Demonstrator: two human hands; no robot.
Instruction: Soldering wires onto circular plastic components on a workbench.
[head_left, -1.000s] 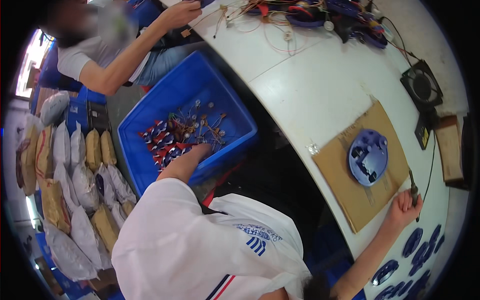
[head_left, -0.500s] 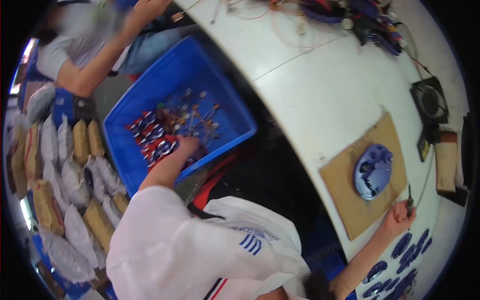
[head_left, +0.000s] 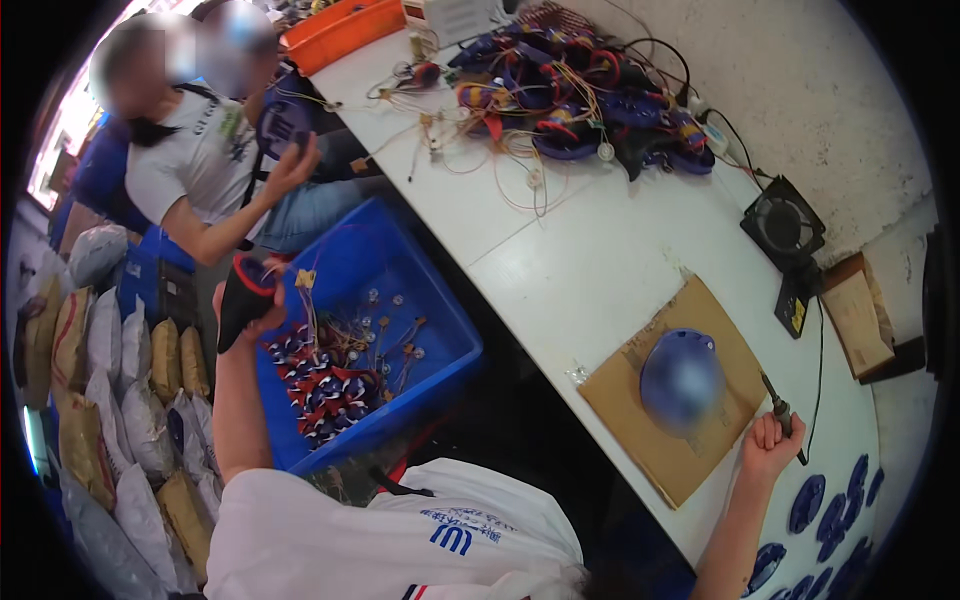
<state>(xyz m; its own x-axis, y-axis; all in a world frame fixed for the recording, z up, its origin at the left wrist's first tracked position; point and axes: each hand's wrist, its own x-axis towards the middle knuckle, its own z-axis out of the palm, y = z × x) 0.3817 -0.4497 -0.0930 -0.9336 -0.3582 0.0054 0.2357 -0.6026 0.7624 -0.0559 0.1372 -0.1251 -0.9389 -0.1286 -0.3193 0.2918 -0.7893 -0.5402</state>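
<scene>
My left hand (head_left: 268,318) is closed around a black molded part with red trim (head_left: 243,298), raised over the far-left side of the blue bin (head_left: 425,255). Thin wires with a small yellowish piece (head_left: 306,279) hang beside it. Inside the bin lie several red, white and dark parts (head_left: 335,395) with wires. At the table's right, my right hand (head_left: 770,447) grips a soldering iron (head_left: 779,404), its tip pointing away. Next to it, a glossy purple oval shell (head_left: 680,375) rests on a cardboard sheet (head_left: 625,400); glare blurs its surface.
A heap of wired purple and black parts (head_left: 590,100) covers the table's far end. A small black fan (head_left: 783,222) stands by the wall. More purple shells (head_left: 832,520) lie at lower right. Packed bags (head_left: 150,360) fill the left; a person (head_left: 205,160) sits beyond the bin.
My left hand has come up out of the bin with the black and red part. My right hand stays by the cardboard with the iron. The view has shifted, showing more of the far table.
</scene>
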